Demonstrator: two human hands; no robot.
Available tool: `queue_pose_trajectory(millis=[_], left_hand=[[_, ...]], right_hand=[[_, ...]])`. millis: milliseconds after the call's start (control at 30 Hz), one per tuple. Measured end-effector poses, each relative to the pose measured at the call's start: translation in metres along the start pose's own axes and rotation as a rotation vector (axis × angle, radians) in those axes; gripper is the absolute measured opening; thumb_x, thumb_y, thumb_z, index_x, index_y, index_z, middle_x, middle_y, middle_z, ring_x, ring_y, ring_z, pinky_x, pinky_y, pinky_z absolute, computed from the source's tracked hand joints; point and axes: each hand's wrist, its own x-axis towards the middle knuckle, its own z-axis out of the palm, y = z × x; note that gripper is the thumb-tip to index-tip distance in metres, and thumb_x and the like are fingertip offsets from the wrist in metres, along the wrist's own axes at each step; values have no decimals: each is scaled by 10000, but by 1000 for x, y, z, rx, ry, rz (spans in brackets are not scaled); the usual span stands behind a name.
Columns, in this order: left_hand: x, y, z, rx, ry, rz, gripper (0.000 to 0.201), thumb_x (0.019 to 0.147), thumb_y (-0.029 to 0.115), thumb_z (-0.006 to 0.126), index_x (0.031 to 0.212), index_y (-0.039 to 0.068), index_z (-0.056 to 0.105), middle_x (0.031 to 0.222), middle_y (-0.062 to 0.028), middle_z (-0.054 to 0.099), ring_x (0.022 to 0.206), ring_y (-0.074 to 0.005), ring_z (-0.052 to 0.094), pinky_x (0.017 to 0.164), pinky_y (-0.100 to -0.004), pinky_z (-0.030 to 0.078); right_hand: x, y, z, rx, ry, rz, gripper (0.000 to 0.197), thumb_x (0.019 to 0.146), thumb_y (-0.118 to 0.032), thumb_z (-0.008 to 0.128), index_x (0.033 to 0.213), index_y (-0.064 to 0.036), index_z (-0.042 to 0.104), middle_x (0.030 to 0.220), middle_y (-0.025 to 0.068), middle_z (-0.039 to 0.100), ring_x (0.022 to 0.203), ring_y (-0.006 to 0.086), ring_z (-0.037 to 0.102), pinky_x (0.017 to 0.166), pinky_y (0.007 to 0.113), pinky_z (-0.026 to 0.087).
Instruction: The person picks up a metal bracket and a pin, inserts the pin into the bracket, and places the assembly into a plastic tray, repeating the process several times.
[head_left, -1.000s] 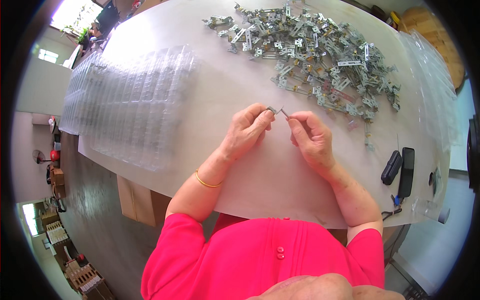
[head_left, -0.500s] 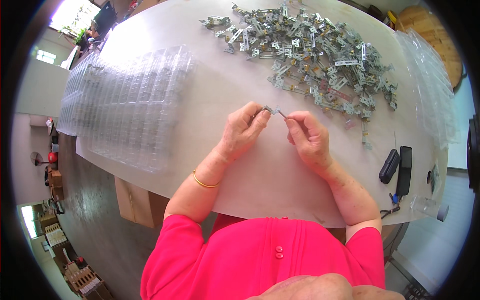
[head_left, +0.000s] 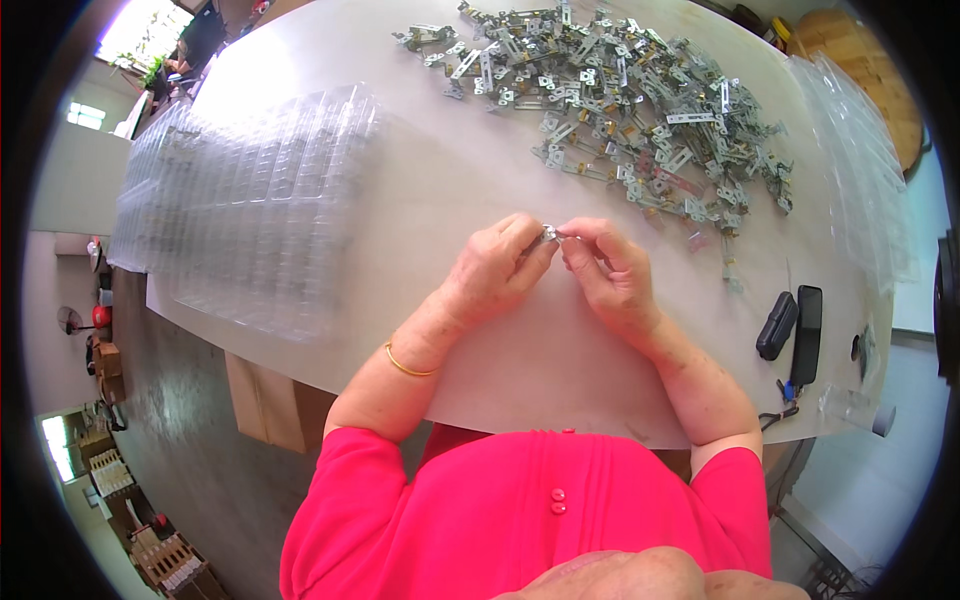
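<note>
Both my hands meet over the middle of the white table (head_left: 560,380), closed around one small metal bracket (head_left: 550,234). My left hand (head_left: 495,262) pinches the bracket from the left between thumb and fingers. From the other side, my right hand (head_left: 612,268) grips at it with thumb and forefinger, its other fingers curled. Fingertips cover most of the bracket, so its full shape is hidden. Beyond my hands lies a large heap of similar metal brackets (head_left: 620,95), some with brass-coloured parts and a few with reddish pieces.
Clear plastic trays (head_left: 270,210) with rows of compartments are stacked on the left. More clear plastic (head_left: 860,170) lies at the right edge. A black case (head_left: 777,326), a black phone-like object (head_left: 806,335) and a clear cylinder (head_left: 858,408) sit at the near right.
My hands have drawn together and the bracket has turned between my fingers, now mostly covered. My left hand has rolled so its back shows more.
</note>
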Motion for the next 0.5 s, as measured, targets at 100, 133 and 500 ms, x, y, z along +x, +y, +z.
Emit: queue_pose_trajectory(millis=[100,133,500], left_hand=[[-1,0,2,27,13,32,111,868,20,689,861,4,579,689,-106,492,577,-244,491,523,-354,397],[-1,-1,1,27,12,32,111,868,20,689,861,4,579,689,-106,492,577,-244,491,523,-354,397],[5,3,-16,-835,-40,-675,265,1034,271,544,936,41,634,744,-32,597,491,-60,461,437,-195,319]], right_hand=[[6,-1,-1,-170,48,-168,133,937,-26,660,1065,-64,653,847,41,617,697,106,556,646,238,466],[8,-2,-1,-211,80,-229,121,922,-29,683,1035,-67,663,858,42,612,688,107,546,643,233,458],[1,0,1,126,87,174,61,990,-106,638,1027,-60,650,742,-46,545,650,26,473,566,203,388]])
